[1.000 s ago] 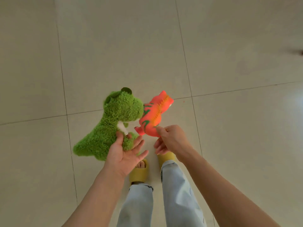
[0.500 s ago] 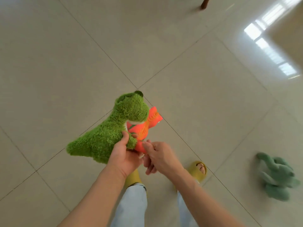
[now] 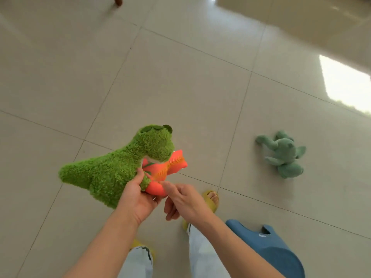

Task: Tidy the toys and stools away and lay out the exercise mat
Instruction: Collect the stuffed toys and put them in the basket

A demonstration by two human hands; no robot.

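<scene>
My left hand (image 3: 138, 199) grips a fuzzy bright green plush dinosaur (image 3: 116, 169) by its belly, held above the tiled floor. An orange rubber dinosaur (image 3: 166, 171) is pressed against the plush, under its head. My right hand (image 3: 181, 199) pinches the orange toy's lower end with thumb and fingers. A pale green plush toy (image 3: 283, 155) lies on the floor to the right, well away from both hands. A blue plastic stool (image 3: 271, 247) lies tipped on the floor at the lower right, beside my right leg.
Glossy beige floor tiles (image 3: 180, 87) spread all around. A dark wooden furniture leg (image 3: 118, 0) shows at the top left edge. My feet in yellow slippers (image 3: 210, 199) stand below the hands. Bright window glare (image 3: 345, 85) falls on the right.
The view has swung right, bringing the pale green plush and the blue stool into sight. The orange dinosaur went from held apart in my right hand to tucked against the plush.
</scene>
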